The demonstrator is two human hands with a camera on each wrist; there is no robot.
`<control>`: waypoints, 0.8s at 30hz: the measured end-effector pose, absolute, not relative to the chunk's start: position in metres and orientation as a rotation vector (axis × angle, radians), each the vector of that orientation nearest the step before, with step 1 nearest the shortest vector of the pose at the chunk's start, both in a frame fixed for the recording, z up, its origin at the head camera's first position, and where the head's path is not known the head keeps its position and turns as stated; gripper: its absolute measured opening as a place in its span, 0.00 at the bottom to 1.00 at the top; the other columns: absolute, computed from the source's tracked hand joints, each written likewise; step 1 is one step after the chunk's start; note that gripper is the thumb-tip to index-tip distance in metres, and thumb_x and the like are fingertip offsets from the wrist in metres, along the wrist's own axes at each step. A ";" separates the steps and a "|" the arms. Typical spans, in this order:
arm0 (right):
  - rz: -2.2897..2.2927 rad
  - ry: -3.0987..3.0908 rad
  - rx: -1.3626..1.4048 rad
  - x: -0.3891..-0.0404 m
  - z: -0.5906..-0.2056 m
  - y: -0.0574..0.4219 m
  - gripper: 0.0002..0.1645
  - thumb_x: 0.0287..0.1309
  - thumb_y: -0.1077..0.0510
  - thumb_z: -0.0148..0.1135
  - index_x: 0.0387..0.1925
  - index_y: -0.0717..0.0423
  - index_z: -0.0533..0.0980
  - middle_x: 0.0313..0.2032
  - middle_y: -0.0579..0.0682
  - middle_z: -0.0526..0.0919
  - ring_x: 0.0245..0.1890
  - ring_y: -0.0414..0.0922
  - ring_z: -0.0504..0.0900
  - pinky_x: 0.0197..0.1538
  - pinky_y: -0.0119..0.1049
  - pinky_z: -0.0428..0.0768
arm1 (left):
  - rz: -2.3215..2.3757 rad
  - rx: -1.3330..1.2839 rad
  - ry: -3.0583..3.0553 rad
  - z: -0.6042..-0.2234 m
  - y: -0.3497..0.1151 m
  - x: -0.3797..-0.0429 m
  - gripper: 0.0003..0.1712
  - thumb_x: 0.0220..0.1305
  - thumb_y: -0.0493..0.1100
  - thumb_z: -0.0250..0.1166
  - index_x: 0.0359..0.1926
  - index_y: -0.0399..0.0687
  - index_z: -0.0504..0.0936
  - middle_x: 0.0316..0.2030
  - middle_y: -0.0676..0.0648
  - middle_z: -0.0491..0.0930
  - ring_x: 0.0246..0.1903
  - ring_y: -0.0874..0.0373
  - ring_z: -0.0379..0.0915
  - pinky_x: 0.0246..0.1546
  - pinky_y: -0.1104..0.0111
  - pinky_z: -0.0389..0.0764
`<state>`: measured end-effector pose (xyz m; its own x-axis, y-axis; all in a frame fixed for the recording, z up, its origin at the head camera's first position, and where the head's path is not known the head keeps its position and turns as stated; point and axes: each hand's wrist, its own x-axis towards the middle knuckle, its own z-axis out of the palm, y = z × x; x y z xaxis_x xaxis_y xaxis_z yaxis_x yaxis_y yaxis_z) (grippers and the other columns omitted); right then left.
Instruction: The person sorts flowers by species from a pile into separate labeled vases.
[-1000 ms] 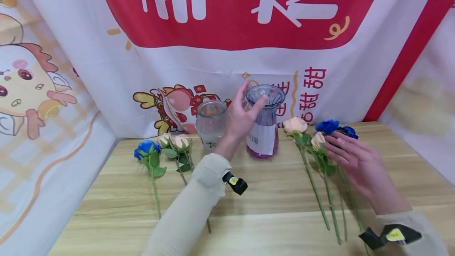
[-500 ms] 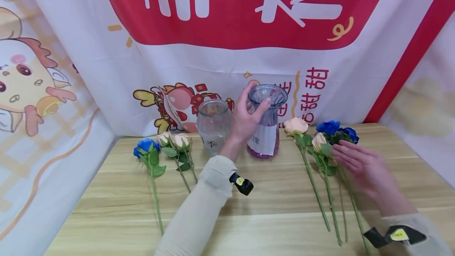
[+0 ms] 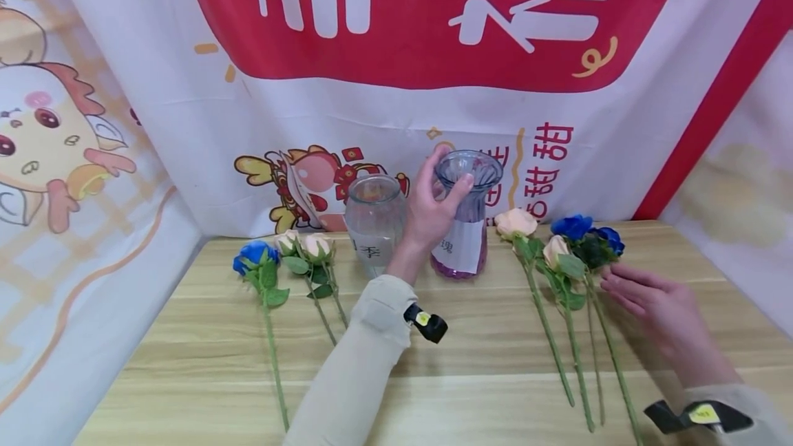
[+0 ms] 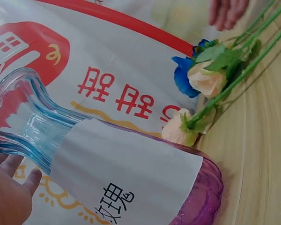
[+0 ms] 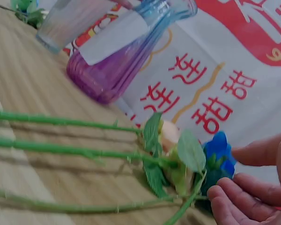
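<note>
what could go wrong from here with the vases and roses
The left hand holds the purple-based vase high, near its rim, so a sideways tug might tip it or knock the clear vase beside it.

The right hand is close to a blue rose crowded by a pale rose and its leaves; lifting one could drag the other along.

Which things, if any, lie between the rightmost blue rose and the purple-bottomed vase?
The other blue rose and two peach roses lie between the rightmost blue rose and the vase; nothing visible stands between that rightmost rose and the right hand.
</note>
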<state>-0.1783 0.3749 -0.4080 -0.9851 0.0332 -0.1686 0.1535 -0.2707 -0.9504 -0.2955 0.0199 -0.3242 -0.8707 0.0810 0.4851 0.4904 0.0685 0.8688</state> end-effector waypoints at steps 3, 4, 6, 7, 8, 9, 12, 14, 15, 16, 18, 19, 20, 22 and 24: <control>-2.313 1.903 0.395 -0.178 -0.413 0.379 0.16 0.70 0.62 0.68 0.38 0.34 0.89 0.39 0.35 0.93 0.42 0.32 0.91 0.47 0.27 0.89 | -1.880 -0.561 -2.042 -0.324 0.022 -0.294 0.41 0.71 0.53 0.67 0.80 0.57 0.64 0.76 0.48 0.70 0.73 0.52 0.69 0.76 0.49 0.71; -2.268 1.923 0.435 -0.178 -0.414 0.381 0.16 0.70 0.61 0.69 0.36 0.33 0.89 0.38 0.34 0.93 0.41 0.31 0.91 0.46 0.27 0.89 | -1.882 -0.558 -2.046 -0.324 0.023 -0.294 0.41 0.71 0.53 0.67 0.80 0.57 0.64 0.77 0.49 0.69 0.74 0.52 0.69 0.76 0.49 0.71; -2.168 1.975 0.491 -0.179 -0.416 0.384 0.12 0.69 0.58 0.71 0.37 0.32 0.88 0.37 0.32 0.92 0.40 0.29 0.90 0.46 0.26 0.89 | -1.888 -0.552 -2.048 -0.324 0.025 -0.293 0.41 0.71 0.54 0.67 0.80 0.59 0.64 0.77 0.49 0.69 0.74 0.52 0.69 0.77 0.49 0.71; -2.114 2.009 0.519 -0.179 -0.416 0.386 0.10 0.68 0.56 0.72 0.42 0.33 0.89 0.36 0.30 0.91 0.40 0.28 0.90 0.45 0.26 0.88 | -1.892 -0.547 -2.047 -0.324 0.026 -0.292 0.41 0.71 0.54 0.67 0.80 0.60 0.64 0.78 0.49 0.69 0.74 0.52 0.68 0.77 0.48 0.71; -2.057 2.053 0.535 -0.180 -0.416 0.387 0.10 0.68 0.54 0.72 0.49 0.37 0.88 0.36 0.28 0.90 0.39 0.27 0.89 0.45 0.26 0.88 | -1.892 -0.543 -2.045 -0.324 0.027 -0.292 0.41 0.71 0.54 0.67 0.80 0.60 0.64 0.78 0.49 0.68 0.74 0.51 0.68 0.76 0.48 0.71; -2.000 2.092 0.553 -0.180 -0.416 0.388 0.15 0.68 0.53 0.72 0.55 0.40 0.86 0.36 0.27 0.89 0.39 0.27 0.89 0.45 0.26 0.88 | -1.898 -0.544 -2.041 -0.324 0.027 -0.292 0.41 0.71 0.54 0.67 0.80 0.60 0.64 0.78 0.49 0.68 0.75 0.51 0.68 0.77 0.47 0.71; -1.846 2.198 0.598 -0.183 -0.416 0.390 0.36 0.68 0.49 0.73 0.72 0.53 0.74 0.34 0.23 0.87 0.38 0.26 0.88 0.45 0.27 0.88 | -1.916 -0.540 -2.029 -0.323 0.029 -0.290 0.41 0.71 0.54 0.68 0.81 0.60 0.64 0.79 0.48 0.67 0.76 0.49 0.67 0.77 0.45 0.70; -1.772 2.247 0.614 -0.184 -0.417 0.390 0.44 0.66 0.48 0.74 0.76 0.59 0.67 0.34 0.22 0.86 0.38 0.26 0.88 0.45 0.27 0.88 | -1.915 -0.528 -2.034 -0.323 0.029 -0.288 0.41 0.71 0.55 0.68 0.80 0.62 0.64 0.78 0.49 0.67 0.76 0.48 0.67 0.76 0.45 0.71; -1.734 2.268 0.628 -0.185 -0.417 0.390 0.46 0.65 0.46 0.75 0.76 0.58 0.67 0.34 0.22 0.85 0.38 0.26 0.87 0.45 0.28 0.88 | -1.907 -0.520 -2.039 -0.323 0.030 -0.287 0.41 0.71 0.55 0.68 0.80 0.62 0.64 0.78 0.50 0.67 0.76 0.49 0.67 0.76 0.46 0.71; -1.690 2.295 0.634 -0.186 -0.417 0.390 0.48 0.64 0.45 0.75 0.77 0.59 0.66 0.34 0.22 0.85 0.37 0.26 0.87 0.44 0.28 0.88 | -1.893 -0.511 -2.042 -0.322 0.030 -0.286 0.41 0.71 0.56 0.68 0.80 0.63 0.64 0.78 0.50 0.67 0.76 0.49 0.67 0.76 0.47 0.72; -1.592 2.353 0.638 -0.187 -0.418 0.390 0.50 0.62 0.41 0.76 0.76 0.59 0.67 0.37 0.24 0.86 0.38 0.27 0.86 0.46 0.32 0.87 | -1.851 -0.492 -2.046 -0.323 0.032 -0.284 0.40 0.70 0.56 0.69 0.79 0.62 0.66 0.77 0.51 0.68 0.76 0.49 0.68 0.75 0.48 0.73; -1.539 2.383 0.646 -0.188 -0.418 0.389 0.51 0.61 0.39 0.77 0.76 0.59 0.68 0.39 0.27 0.87 0.39 0.28 0.86 0.49 0.36 0.86 | -1.822 -0.479 -2.056 -0.323 0.033 -0.283 0.40 0.70 0.56 0.70 0.79 0.62 0.66 0.77 0.51 0.68 0.76 0.50 0.67 0.74 0.49 0.74; -1.492 2.409 0.651 -0.188 -0.418 0.389 0.52 0.60 0.38 0.77 0.76 0.58 0.69 0.41 0.31 0.89 0.41 0.30 0.86 0.52 0.40 0.85 | -1.795 -0.466 -2.066 -0.323 0.034 -0.282 0.41 0.69 0.57 0.70 0.78 0.61 0.66 0.78 0.51 0.68 0.76 0.51 0.66 0.74 0.50 0.75; -1.404 2.460 0.651 -0.190 -0.418 0.387 0.52 0.57 0.34 0.77 0.75 0.56 0.71 0.49 0.42 0.91 0.50 0.40 0.87 0.59 0.50 0.81 | -1.756 -0.445 -2.078 -0.323 0.035 -0.280 0.42 0.69 0.58 0.71 0.78 0.59 0.66 0.79 0.51 0.66 0.78 0.51 0.64 0.75 0.51 0.74; -1.372 2.484 0.653 -0.191 -0.419 0.385 0.52 0.55 0.33 0.79 0.73 0.55 0.73 0.57 0.48 0.89 0.60 0.52 0.83 0.65 0.60 0.75 | -1.732 -0.423 -2.099 -0.323 0.035 -0.278 0.43 0.69 0.59 0.71 0.79 0.59 0.65 0.80 0.51 0.63 0.79 0.52 0.62 0.75 0.51 0.74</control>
<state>-0.1912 0.3846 -0.4186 -0.8744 0.2701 -0.4031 0.4851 0.4628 -0.7420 -0.2778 0.0354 -0.3230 -0.8804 -0.0127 0.4741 0.4631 0.1927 0.8651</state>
